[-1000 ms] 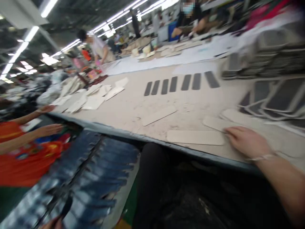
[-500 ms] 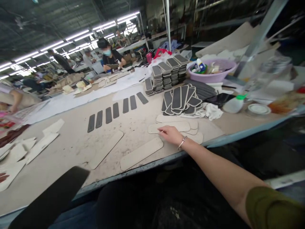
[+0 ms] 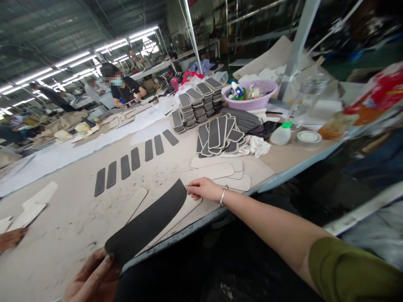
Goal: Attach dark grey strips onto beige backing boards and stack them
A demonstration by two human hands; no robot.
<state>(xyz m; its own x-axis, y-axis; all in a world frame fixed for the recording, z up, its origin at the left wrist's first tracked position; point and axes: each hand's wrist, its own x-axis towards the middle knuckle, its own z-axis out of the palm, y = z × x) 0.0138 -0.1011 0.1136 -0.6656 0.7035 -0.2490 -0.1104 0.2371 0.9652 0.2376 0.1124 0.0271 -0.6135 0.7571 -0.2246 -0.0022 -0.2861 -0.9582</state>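
A long dark grey panel with rounded corners (image 3: 149, 220) is stretched at a slant above the table's front edge. Its near left end is gripped between the thumb and fingers of my left hand (image 3: 94, 277). At the far right end, my right hand (image 3: 204, 191) has its fingers pinched at the corner; a bracelet circles that wrist. Beneath the dark panel lies a cream panel (image 3: 189, 209), mostly covered. A second cream panel (image 3: 134, 203) shows partly behind it. More cream panels (image 3: 217, 170) overlap just beyond my right hand.
Small dark strips (image 3: 125, 167) lie in a row across the table. Stacked grey panels (image 3: 193, 105) and a loose pile of pale-edged panels (image 3: 217, 134) stand behind. A purple basin (image 3: 252, 100) and green-capped bottle (image 3: 281, 135) are at right. Another person's hand (image 3: 12, 239) rests at left.
The dark panel has come up from the lower left and now spans over the cream panel. My right hand has moved left, off the cream panels, to its end. My left hand has come into view.
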